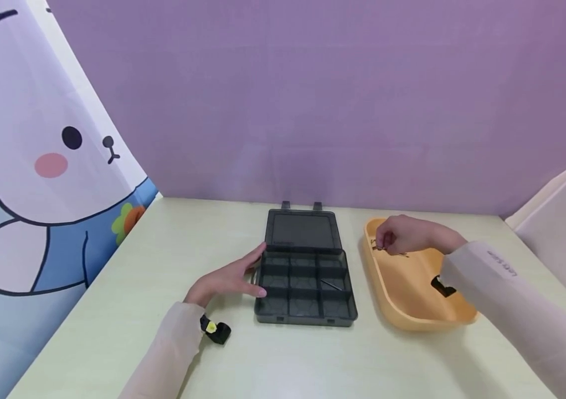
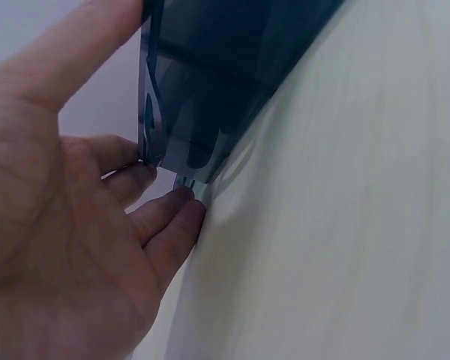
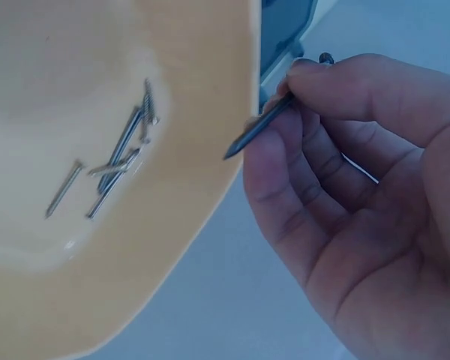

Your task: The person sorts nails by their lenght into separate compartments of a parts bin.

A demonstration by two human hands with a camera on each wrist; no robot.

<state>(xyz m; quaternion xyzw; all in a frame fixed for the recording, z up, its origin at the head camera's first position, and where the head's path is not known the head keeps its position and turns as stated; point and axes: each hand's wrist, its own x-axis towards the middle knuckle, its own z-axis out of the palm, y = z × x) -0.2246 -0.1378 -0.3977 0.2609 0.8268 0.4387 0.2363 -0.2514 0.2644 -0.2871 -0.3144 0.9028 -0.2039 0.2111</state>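
Note:
My right hand point(image 1: 405, 234) pinches a dark pointed nail point(image 3: 259, 131) between thumb and fingers, over the far left part of the orange tray point(image 1: 422, 324). Below it, several loose nails and screws point(image 3: 120, 142) lie together on the tray floor. At the left side of the dark see-through organizer box point(image 1: 308, 320), my left hand point(image 1: 228, 280) grips the box, thumb on the rim and bent fingertips against the side wall. One slim nail point(image 1: 332, 285) lies in a right-hand compartment of the box.
The box lid point(image 1: 303, 229) lies folded back behind the box, its two latches pointing to the back. Box and tray stand side by side on a pale table point(image 1: 308, 366). A purple cloth point(image 1: 283, 111) hangs behind the table, with a cartoon-printed cloth point(image 1: 29, 127) at left.

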